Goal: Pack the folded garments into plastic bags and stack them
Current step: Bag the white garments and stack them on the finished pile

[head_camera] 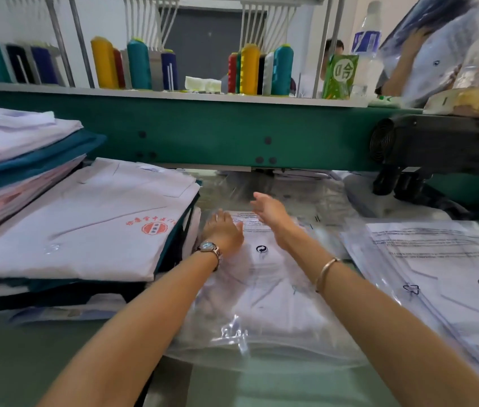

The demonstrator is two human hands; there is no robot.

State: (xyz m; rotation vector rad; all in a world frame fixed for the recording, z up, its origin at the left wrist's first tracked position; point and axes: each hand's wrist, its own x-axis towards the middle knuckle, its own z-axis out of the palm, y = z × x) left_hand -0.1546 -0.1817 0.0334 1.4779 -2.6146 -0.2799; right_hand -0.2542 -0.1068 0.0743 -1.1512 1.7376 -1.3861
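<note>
A folded white garment inside a clear plastic bag [264,298] lies in front of me on the table. My left hand [225,230] rests flat on the bag's far left part, fingers straight. My right hand [270,210] hovers just above the bag's far end, fingers straight and spread, holding nothing. A folded white garment with a red logo [85,224] tops a stack of unpacked garments at the left. Packed bags [443,271] lie stacked at the right.
A taller pile of white, teal and pink garments [12,160] stands at the far left. A green machine beam [203,133] with thread cones [250,69] crosses the back. Another person's arm [408,63] lifts a bagged garment at the upper right. Loose empty bags [291,189] lie behind.
</note>
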